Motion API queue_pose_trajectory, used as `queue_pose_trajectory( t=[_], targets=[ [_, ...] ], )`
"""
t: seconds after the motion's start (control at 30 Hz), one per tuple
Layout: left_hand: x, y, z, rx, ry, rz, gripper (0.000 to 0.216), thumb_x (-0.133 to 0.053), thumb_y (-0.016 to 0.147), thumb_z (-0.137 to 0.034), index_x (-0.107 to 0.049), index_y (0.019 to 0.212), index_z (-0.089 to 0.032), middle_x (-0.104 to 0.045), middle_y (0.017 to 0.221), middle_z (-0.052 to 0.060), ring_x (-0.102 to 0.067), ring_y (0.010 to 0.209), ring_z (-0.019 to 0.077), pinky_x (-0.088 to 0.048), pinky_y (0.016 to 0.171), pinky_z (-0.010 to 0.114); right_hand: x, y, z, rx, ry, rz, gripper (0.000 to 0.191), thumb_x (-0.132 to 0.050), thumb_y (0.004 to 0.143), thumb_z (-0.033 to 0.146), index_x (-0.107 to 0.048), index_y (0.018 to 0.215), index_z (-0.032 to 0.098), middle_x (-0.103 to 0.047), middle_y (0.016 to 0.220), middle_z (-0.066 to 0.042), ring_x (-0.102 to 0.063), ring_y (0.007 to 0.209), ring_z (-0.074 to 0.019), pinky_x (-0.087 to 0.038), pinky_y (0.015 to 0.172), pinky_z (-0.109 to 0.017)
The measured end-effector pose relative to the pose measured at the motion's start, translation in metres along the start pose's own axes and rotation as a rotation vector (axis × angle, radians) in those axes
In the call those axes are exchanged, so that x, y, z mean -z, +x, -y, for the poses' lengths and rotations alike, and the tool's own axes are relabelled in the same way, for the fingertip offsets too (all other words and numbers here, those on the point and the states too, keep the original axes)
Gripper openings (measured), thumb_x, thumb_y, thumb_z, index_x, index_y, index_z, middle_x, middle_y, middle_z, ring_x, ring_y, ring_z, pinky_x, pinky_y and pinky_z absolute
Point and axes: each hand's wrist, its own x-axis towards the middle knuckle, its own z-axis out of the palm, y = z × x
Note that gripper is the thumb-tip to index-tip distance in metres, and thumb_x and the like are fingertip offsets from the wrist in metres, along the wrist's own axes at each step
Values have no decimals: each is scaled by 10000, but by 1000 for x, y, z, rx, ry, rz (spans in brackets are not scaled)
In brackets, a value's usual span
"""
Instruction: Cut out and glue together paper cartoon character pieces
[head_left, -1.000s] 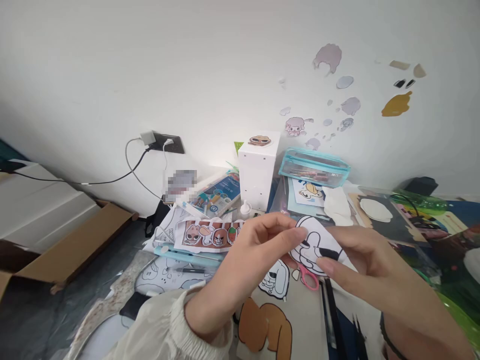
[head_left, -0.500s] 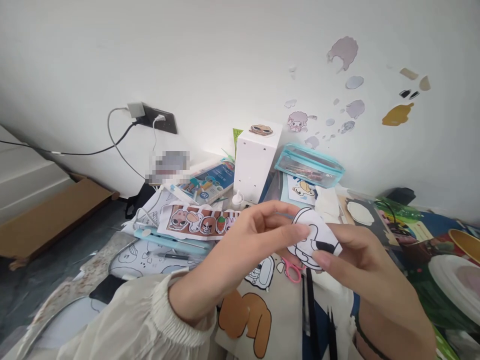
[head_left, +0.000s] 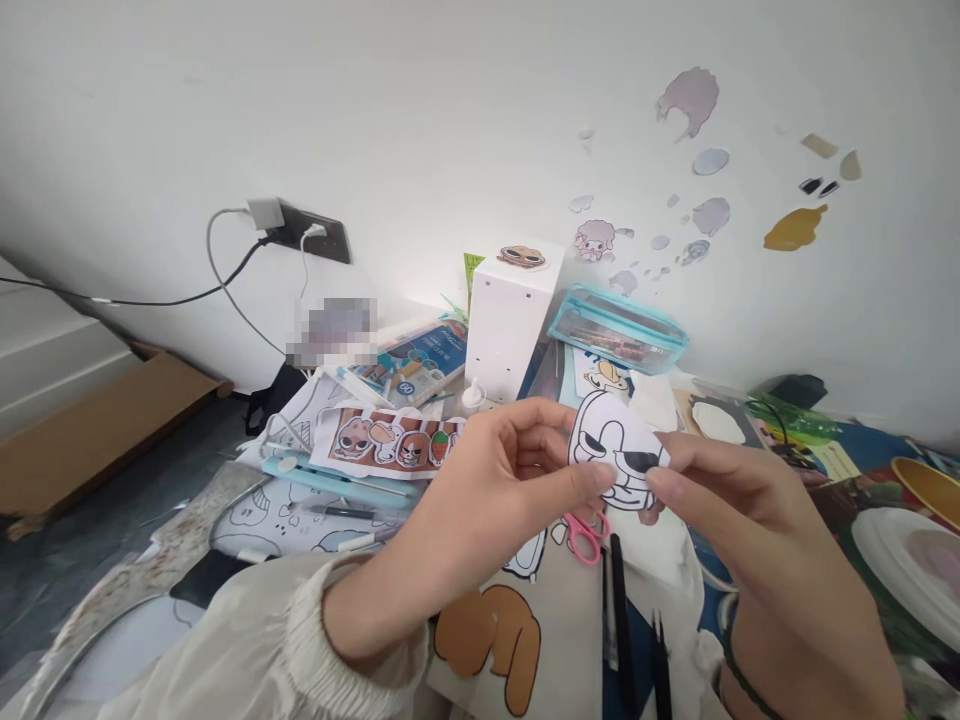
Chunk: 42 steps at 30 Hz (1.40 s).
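A white paper cutout (head_left: 611,440) with a black-outlined cartoon face is held up between both hands. My left hand (head_left: 517,470) pinches its left edge, thumb on the printed side and fingers behind. On the opposite side, my right hand (head_left: 720,490) grips the edge near a black printed patch. Below the cutout lie pink-handled scissors (head_left: 585,537), with the blades hidden. Brown paper pieces (head_left: 491,640) with black outlines rest on a beige sheet (head_left: 566,650). Black tweezers (head_left: 661,665) and a long black tool (head_left: 621,620) lie right of that sheet.
A white box (head_left: 506,320) stands at the back beside a turquoise clear pencil case (head_left: 619,330). A printed character strip (head_left: 390,440) and a light-blue paper trimmer (head_left: 337,480) lie left. Paper pieces (head_left: 688,100) stick to the wall. A round white lid (head_left: 911,560) sits right.
Both hands have tilted the cutout and raised it slightly, so more of the drawn face shows, including a second eye. My right thumb has moved up along its edge.
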Motion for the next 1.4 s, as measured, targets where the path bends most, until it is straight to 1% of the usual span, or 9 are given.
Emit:
queue_pose_trajectory(
  t=[0.1, 0.2, 0.37, 0.57, 0.8, 1.07, 1.17, 1.3, 1.4],
  targets=[
    [-1, -2, -1, -3, 27, -29, 210, -747, 737, -253, -631, 873, -143, -580, 678, -15, -596, 633, 119, -510, 619, 234, -3, -3, 3, 22, -59, -54, 287, -543, 901, 349, -526, 639, 231, -497, 612, 33, -442, 597, -121, -367, 547, -241],
    [-1, -3, -2, -1, 56, -46, 218, -751, 732, -253, -632, 881, -147, -576, 679, -15, -591, 633, 122, -496, 613, 232, -6, -6, 5, 45, -106, -93, 255, -546, 904, 316, -540, 662, 237, -499, 625, 41, -438, 599, -110, -353, 538, -231],
    [0, -4, -2, -23, 76, -25, 199, -737, 748, -253, -642, 899, -165, -560, 682, -19, -591, 640, 132, -485, 612, 244, -7, -8, 4, 77, -113, -140, 201, -586, 878, 282, -544, 686, 239, -486, 637, 40, -420, 590, -112, -338, 520, -244],
    [1, -3, -1, -34, 102, -23, 199, -727, 763, -307, -641, 872, -163, -543, 671, -16, -578, 651, 133, -492, 624, 250, -9, -9, 5, 80, -110, -139, 200, -553, 902, 269, -529, 705, 245, -455, 659, 39, -414, 610, -116, -331, 531, -252],
    [1, -4, -2, -26, 87, -20, 194, -732, 760, -303, -646, 864, -163, -539, 662, -23, -584, 643, 124, -492, 617, 236, -10, -8, 6, 109, -161, -139, 229, -536, 913, 255, -484, 691, 239, -433, 645, 45, -397, 599, -115, -319, 549, -261],
    [-1, -2, -4, -1, 52, -56, 241, -758, 727, -296, -648, 880, -146, -608, 686, 0, -604, 628, 126, -502, 603, 232, -10, -8, 6, 127, -185, -141, 240, -546, 906, 261, -475, 678, 234, -437, 619, 49, -417, 576, -109, -324, 530, -251],
    [-2, -2, -3, 17, 12, -84, 269, -777, 697, -247, -631, 895, -140, -636, 701, 10, -615, 630, 129, -510, 605, 230, -8, -5, 6, 111, -198, -113, 270, -530, 913, 290, -468, 657, 230, -456, 588, 51, -434, 563, -108, -342, 537, -242],
    [-2, -2, -2, 23, -18, -120, 326, -786, 662, -175, -612, 937, -145, -655, 706, 5, -602, 595, 110, -508, 583, 211, -7, 0, 8, 35, -148, -18, 318, -530, 901, 372, -506, 621, 222, -534, 611, 27, -476, 599, -120, -380, 557, -237],
    [-1, -3, -1, 15, -11, -122, 310, -778, 668, -157, -613, 931, -148, -657, 694, -5, -600, 575, 94, -493, 551, 178, -10, 1, 9, -10, -43, -32, 343, -559, 874, 389, -499, 582, 219, -589, 647, 3, -504, 622, -138, -403, 566, -250]
  ],
)
